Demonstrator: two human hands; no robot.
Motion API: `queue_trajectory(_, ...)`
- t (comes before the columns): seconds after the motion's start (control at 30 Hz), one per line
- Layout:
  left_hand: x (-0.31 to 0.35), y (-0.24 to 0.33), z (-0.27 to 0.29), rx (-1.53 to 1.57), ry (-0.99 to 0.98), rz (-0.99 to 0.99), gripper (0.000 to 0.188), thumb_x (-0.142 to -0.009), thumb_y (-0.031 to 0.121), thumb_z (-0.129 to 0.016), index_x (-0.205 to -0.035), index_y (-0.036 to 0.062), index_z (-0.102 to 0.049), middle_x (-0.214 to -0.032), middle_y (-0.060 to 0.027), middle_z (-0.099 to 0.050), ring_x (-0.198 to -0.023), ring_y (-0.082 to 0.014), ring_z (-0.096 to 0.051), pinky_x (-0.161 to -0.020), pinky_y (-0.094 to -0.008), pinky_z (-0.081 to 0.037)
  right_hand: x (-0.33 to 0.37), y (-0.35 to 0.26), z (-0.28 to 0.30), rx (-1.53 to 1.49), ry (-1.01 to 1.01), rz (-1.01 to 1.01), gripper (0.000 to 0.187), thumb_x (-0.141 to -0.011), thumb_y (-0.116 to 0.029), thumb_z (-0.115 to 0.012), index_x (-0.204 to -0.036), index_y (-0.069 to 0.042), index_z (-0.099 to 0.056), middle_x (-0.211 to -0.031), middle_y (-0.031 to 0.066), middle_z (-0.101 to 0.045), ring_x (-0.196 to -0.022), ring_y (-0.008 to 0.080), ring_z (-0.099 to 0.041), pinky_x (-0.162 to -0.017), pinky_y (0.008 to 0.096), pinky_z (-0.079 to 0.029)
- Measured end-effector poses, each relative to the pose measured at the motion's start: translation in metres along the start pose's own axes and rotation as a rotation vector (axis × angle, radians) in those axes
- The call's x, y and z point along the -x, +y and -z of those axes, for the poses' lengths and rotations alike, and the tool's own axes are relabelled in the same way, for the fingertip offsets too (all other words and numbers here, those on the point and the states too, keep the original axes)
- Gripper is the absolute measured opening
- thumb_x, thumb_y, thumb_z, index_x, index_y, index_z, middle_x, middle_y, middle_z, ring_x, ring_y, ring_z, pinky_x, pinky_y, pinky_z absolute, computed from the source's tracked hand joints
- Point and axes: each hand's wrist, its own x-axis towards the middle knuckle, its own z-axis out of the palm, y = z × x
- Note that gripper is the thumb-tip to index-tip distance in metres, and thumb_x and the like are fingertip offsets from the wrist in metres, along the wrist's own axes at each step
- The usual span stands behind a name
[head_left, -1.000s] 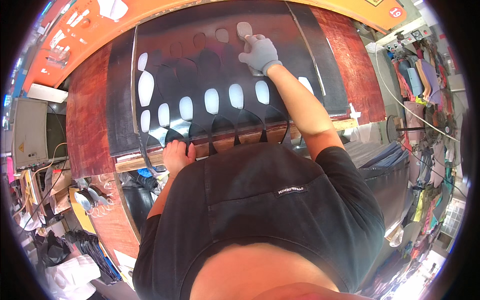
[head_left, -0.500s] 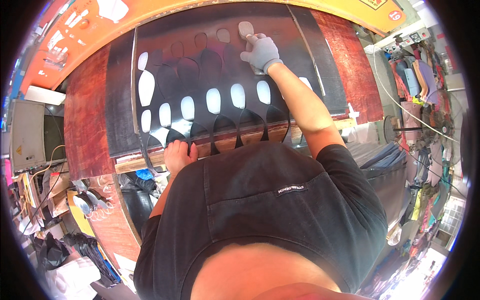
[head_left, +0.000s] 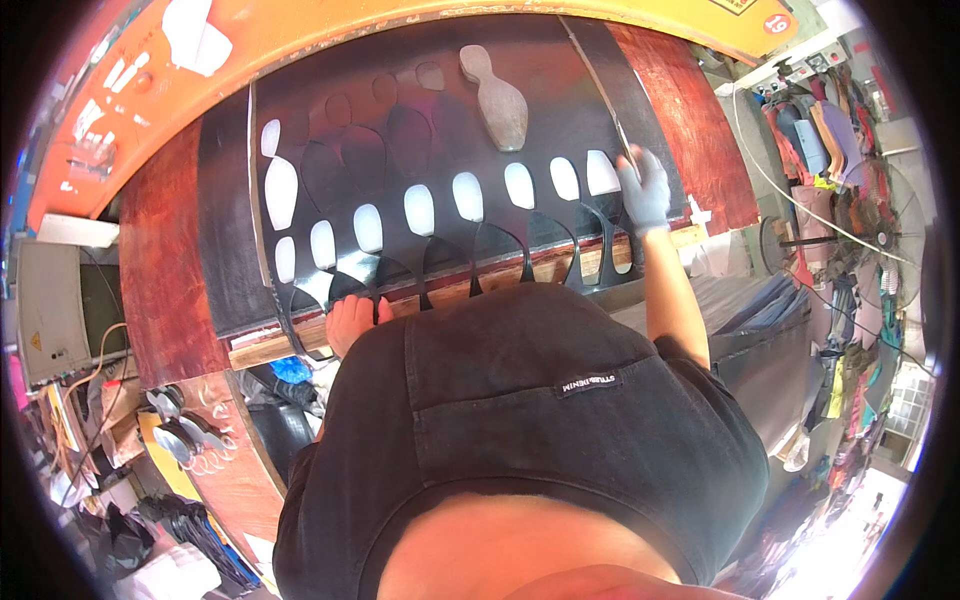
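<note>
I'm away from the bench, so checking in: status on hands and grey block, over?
Left hand at front wooden edge. Gloved right hand near right edge of black sheet, grip unclear. Grey sole-shaped block on sheet, nothing on top.

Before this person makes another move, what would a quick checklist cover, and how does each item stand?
1. Sole-shaped grey block lying on the black sheet: ok.
2. Block apart from the nearest white opening: ok, though only a narrow black gap shows between them.
3. Right hand off the block: ok, it is over by the sheet's right side.
4. Right hand free of anything held: cannot tell, its fingers are blurred.
5. Left hand away from the front wooden edge: not ok, it is at that edge.
6. Both hands gloved: not ok, only the right is.
</note>
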Motion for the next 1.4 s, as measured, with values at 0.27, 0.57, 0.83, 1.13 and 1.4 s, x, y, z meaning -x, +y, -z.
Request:
queue_trajectory(0.27, -0.097, -0.037, -0.038, -0.034, 0.099, -0.077, 0.024, -0.075, 0.021, -0.066, -0.064, 0.0087, -0.049, -0.069, -0.0078, -0.049, -0.067, -0.0285, -0.051, -0.057, -0.0416, -0.040, -0.054, 0.006, -0.040, -0.077, 0.106, -0.012, 0.018, -0.085, -0.019, -0.059, -0.096, -0.005, -0.061, -0.086, 0.0148, -0.061, -0.084, 0.0331, -0.057, -0.076, 0.0416, -0.045)
queue_trajectory(0.57, -0.229, -0.077, -0.082, 0.022, 0.183, -0.090, 0.023, -0.077, 0.020, -0.065, -0.064, 0.0075, -0.050, -0.069, -0.0085, -0.051, -0.068, -0.0297, -0.052, -0.059, -0.0422, -0.041, -0.328, -0.051, -0.061, -0.599, 0.096, -0.017, 0.030, -0.092, -0.027, -0.049, -0.089, 0.001, -0.063, -0.075, 0.0074, -0.061, -0.072, 0.0166, -0.056, -0.069, 0.0297, -0.043)
queue_trajectory(0.83, -0.304, -0.112, -0.109, -0.037, 0.204, -0.067, 0.024, -0.077, 0.022, -0.065, -0.063, 0.0081, -0.050, -0.068, -0.0085, -0.051, -0.067, -0.0298, -0.053, -0.058, -0.0423, -0.042, -0.263, 0.021, -0.119, -0.320, -0.136, -0.038, 0.027, -0.091, -0.027, -0.052, -0.100, -0.004, -0.063, -0.094, 0.0212, -0.063, -0.091, 0.0383, -0.060, -0.079, 0.0410, -0.047)
queue_trajectory(1.13, -0.307, -0.116, -0.105, -0.047, 0.144, -0.048, 0.028, -0.080, 0.023, -0.064, -0.063, 0.0072, -0.049, -0.068, -0.0094, -0.051, -0.067, -0.0309, -0.053, -0.059, -0.0423, -0.043, -0.228, 0.064, -0.133, 0.154, -0.298, 0.167, 0.026, -0.083, -0.031, -0.057, -0.073, -0.008, -0.066, -0.077, 0.0177, -0.063, -0.075, 0.0380, -0.060, -0.069, 0.0473, -0.048)
queue_trajectory(1.4, -0.305, -0.115, -0.105, -0.035, 0.107, -0.023, 0.030, -0.081, 0.027, -0.062, -0.064, 0.0056, -0.051, -0.069, -0.0112, -0.052, -0.071, -0.0323, -0.053, -0.063, -0.0436, -0.043, -0.225, 0.072, -0.138, 0.228, -0.203, 0.191, 0.032, -0.081, -0.033, -0.055, -0.070, -0.005, -0.067, -0.078, 0.0187, -0.063, -0.076, 0.0376, -0.061, -0.074, 0.0459, -0.049)
